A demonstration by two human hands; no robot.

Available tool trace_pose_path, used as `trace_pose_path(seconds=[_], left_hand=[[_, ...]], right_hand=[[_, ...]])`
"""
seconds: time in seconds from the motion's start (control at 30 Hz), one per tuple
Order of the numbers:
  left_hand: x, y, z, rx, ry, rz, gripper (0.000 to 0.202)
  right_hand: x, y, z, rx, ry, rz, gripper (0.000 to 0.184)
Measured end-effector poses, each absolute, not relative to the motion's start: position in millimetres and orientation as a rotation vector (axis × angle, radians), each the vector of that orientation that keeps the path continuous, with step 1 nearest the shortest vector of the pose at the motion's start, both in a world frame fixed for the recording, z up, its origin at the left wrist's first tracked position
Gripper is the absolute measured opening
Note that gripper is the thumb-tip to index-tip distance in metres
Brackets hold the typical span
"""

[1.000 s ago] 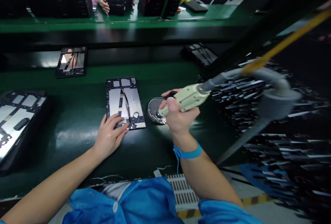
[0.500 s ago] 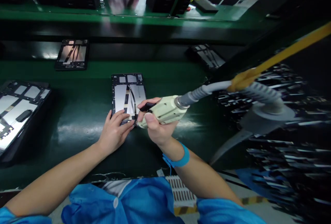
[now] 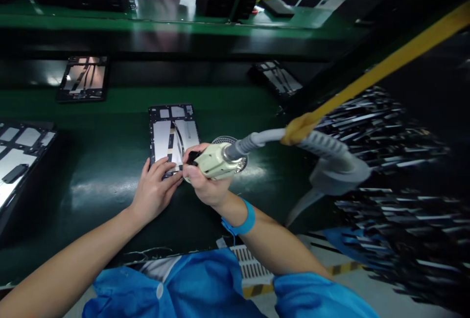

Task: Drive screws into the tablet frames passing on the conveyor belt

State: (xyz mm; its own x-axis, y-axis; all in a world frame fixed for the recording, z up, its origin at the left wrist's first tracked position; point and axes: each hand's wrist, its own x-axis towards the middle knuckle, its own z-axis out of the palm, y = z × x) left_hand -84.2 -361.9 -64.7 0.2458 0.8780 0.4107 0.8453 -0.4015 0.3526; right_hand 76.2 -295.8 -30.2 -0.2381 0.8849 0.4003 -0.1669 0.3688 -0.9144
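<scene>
Right grip (image 3: 210,185) clenched around a cream handheld tool (image 3: 217,161), with a gray cable (image 3: 270,135) running from the back end toward a yellow strap (image 3: 367,81). Left grip (image 3: 153,188) spread, laid palm down over the lower left part of a black-framed panel (image 3: 189,134), wrapped around nothing visible; cannot tell about any tiny part under the fingertips. Panel flat on the green table (image 3: 110,161), in front of the blue garment (image 3: 205,283), long sides running away from it, lower edge at both hands. Tool leaning to the right, front end close beside the left fingertips; tip hidden by the right fist, so cannot tell touching from just apart. Round perforated dish (image 3: 224,139) just right of the panel, partly covered by the tool. Similar panels farther off: at the left (image 3: 40,139), back left (image 3: 86,79) and back right (image 3: 281,80). Step in hand, judging by the pose: tool work at one spot along the lower edge, left side bracing. Needed for the next move, probably: steady pressure against sliding, tool tip square to the spot, left fingertips clear, dark curved strip (image 3: 179,138) unsnagged.
</scene>
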Motion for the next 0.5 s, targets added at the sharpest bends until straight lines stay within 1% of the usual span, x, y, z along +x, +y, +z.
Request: trace_pose_path(seconds=[0.13, 0.27, 0.4, 0.5], left_hand=[[-85.2, -361.9, -66.2, 2.439, 1.679, 0.871, 0.019], [-85.0, -361.6, -69.3, 2.428, 1.676, 0.884, 0.022], [-84.6, -361.7, -71.3, 2.429, 1.669, 0.898, 0.021], [-85.1, -362.4, -71.5, 2.431, 1.672, 0.899, 0.021]], right_hand=[[74.6, -296.6, -22.4, -0.655, -1.44, 1.065, 0.031], [94.3, -283.1, -8.7, -0.61, -1.291, 0.965, 0.026], [127.1, -259.1, -9.0, -0.776, -1.207, 0.715, 0.023], [141.6, -247.1, -18.6, -0.896, -1.22, 0.661, 0.019]])
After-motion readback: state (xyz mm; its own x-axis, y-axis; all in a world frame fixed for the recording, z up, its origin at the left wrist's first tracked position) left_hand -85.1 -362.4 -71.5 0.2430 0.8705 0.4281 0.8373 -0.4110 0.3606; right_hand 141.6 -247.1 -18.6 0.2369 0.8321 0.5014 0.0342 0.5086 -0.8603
